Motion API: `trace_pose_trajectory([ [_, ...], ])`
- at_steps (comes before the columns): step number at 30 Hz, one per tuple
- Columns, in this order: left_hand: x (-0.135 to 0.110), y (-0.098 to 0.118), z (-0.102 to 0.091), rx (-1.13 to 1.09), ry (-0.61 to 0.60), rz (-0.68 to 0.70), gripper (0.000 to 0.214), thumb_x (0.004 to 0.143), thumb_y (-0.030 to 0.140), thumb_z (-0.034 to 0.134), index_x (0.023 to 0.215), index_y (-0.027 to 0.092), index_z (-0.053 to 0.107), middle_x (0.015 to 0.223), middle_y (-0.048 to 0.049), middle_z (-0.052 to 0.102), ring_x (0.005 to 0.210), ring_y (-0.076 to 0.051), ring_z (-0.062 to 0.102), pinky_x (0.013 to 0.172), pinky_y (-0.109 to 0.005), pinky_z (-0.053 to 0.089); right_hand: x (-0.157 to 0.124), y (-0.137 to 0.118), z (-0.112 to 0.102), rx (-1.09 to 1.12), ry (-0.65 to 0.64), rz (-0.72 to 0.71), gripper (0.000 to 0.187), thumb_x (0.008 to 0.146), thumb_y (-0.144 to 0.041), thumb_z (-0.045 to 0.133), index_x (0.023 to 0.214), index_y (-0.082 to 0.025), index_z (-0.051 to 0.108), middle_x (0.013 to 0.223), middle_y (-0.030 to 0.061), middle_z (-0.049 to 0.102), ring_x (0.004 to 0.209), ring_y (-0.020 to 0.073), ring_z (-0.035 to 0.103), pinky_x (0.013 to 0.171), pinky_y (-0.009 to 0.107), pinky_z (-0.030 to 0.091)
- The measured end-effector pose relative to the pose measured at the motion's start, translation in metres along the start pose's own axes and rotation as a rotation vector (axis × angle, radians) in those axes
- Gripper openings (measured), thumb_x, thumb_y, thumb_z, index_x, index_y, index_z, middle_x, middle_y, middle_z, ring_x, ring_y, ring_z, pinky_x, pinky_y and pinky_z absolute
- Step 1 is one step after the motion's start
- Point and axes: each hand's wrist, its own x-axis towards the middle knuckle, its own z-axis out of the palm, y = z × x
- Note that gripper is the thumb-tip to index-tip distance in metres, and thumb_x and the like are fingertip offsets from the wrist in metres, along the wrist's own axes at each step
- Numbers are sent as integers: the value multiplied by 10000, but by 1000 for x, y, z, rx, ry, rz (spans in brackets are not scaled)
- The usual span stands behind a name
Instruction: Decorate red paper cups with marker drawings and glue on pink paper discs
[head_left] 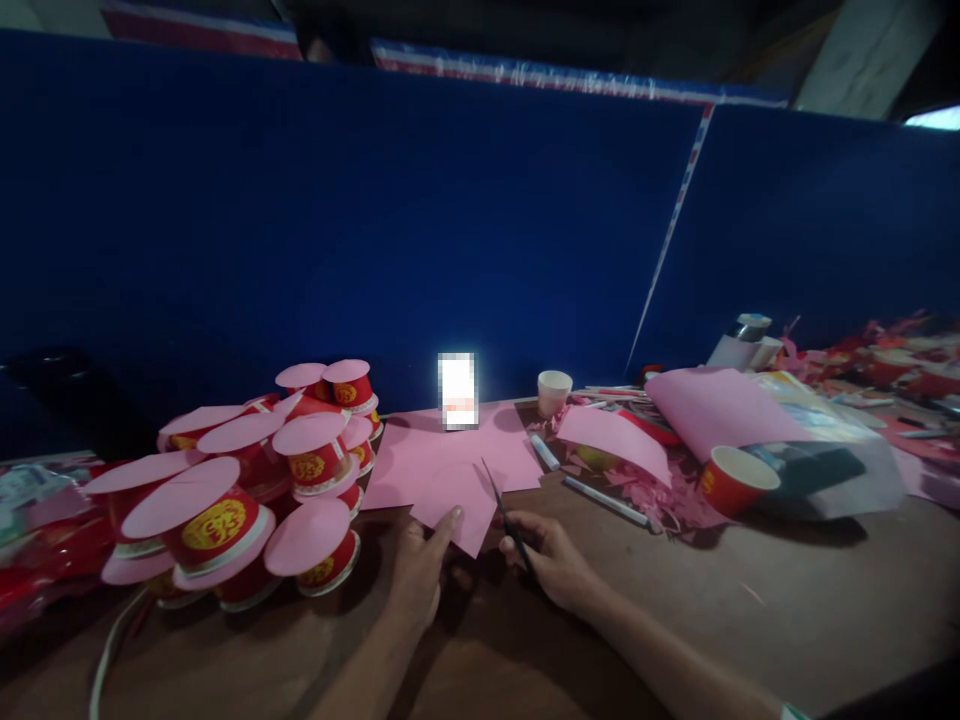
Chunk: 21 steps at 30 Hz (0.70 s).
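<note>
My left hand [421, 562] pinches a small piece of pink paper [465, 505] by its near left corner, thumb on top. A faint curved line shows on that piece. In my right hand [551, 560] is a pair of dark scissors [517, 545], with the blades pointing up and away along the right edge of the paper. Whether the blades touch the paper, I cannot tell. Larger pink sheets [405, 455] lie flat on the table just beyond. A bright, blurred-out upright rectangle [457, 390] stands at their back edge.
Red paper cups with pink paper discs [202, 500] are stacked to the left. On the right lie a glue stick [545, 453], a white pen-like stick [607, 502], pink scraps [686, 500], a red cup [739, 480] and a curled pink sheet [720, 410]. A blue partition [375, 220] rises behind.
</note>
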Motion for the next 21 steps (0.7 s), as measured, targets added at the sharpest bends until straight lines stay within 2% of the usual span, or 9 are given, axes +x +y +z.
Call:
trace_pose_trajectory([
  [3, -1, 2, 1, 15, -9, 5, 512, 653, 330, 739, 1105, 141, 589, 864, -63, 716, 775, -195, 668, 696, -291, 511, 0, 1, 0, -3, -1, 1, 321, 806, -366, 614, 1020, -129, 641, 612, -32, 487, 525, 67, 394, 466, 177, 313],
  [10, -1, 3, 0, 21, 21, -20, 476, 588, 341, 771, 996, 135, 638, 796, -56, 715, 693, -184, 663, 622, -272, 510, 0, -2, 1, 10, -4, -20, 315, 795, -356, 629, 1017, -134, 649, 657, -16, 520, 549, 72, 405, 480, 180, 325],
  [15, -2, 4, 0, 51, 24, -31, 480, 549, 377, 777, 935, 120, 652, 668, -47, 691, 588, -191, 646, 524, -277, 500, -1, -4, 1, 10, -16, -28, 284, 813, -328, 606, 1024, -144, 652, 651, -20, 514, 543, 70, 395, 475, 177, 320],
  [21, -3, 5, 0, 69, 31, -3, 429, 553, 392, 769, 869, 127, 653, 641, -43, 677, 592, -191, 638, 519, -273, 497, -1, -3, 1, 7, -13, -23, 287, 809, -334, 610, 1017, -141, 653, 628, -25, 508, 526, 68, 394, 464, 175, 317],
])
